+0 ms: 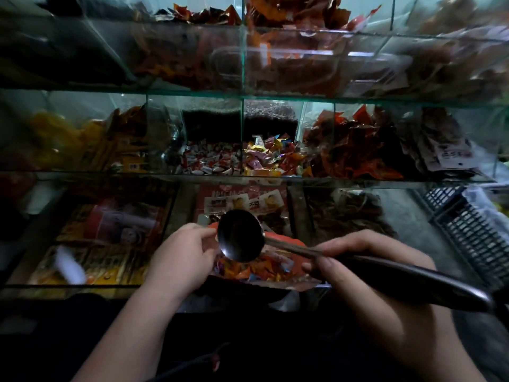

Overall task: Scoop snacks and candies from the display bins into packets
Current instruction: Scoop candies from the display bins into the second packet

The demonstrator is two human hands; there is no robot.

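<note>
A metal ladle (240, 235) with a dark handle hangs over an open red packet (278, 264). The bowl of the ladle looks empty. Colourful wrapped candies (256, 271) lie inside the packet. My right hand (366, 274) grips the ladle's handle from the right. My left hand (183, 257) pinches the packet's left rim and holds it open. Directly behind, on the middle shelf, sit a bin of mixed colourful candies (271, 157) and a bin of white-and-red wrapped candies (209, 161).
Glass display shelves (242, 92) rise in three tiers with bins of red and orange snack packs. Glass-fronted bins (110, 232) of packaged snacks sit at hand level. A black plastic crate (473, 224) stands at the right.
</note>
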